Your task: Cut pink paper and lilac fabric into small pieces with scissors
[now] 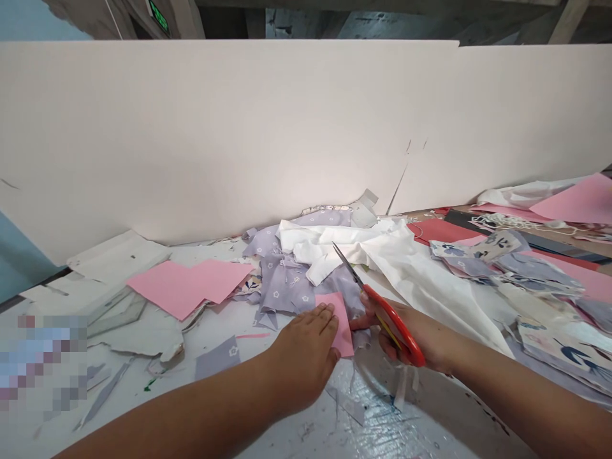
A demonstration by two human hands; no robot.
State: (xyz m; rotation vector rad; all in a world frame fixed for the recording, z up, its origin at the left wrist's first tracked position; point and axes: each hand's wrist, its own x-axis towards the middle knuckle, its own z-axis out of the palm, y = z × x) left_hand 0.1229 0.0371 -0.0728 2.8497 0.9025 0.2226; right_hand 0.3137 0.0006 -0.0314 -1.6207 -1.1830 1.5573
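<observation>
Pink paper sheet (338, 325) lying on lilac floral fabric (287, 290), mid-counter (421, 424) | we're pressing it with open left grip (306, 344) to stop it sliding | right grip (421, 338) clamping red-handled scissors (396, 325)

1. The scene is bright overall, and only the ceiling (306, 19) along the top edge falls dim.
2. Soft glare glows low on the middle of the pale board (229, 127).
3. The tabletop (382, 433) shines faintly near the bottom edge.
4. Shadows stay soft, with one beneath the right hand (411, 335).
5. Wide-angle distortion bends the frame's outer edges.
6. A pixelated patch (43, 360) obscures the lower left; elsewhere, focus looks sharp.
</observation>
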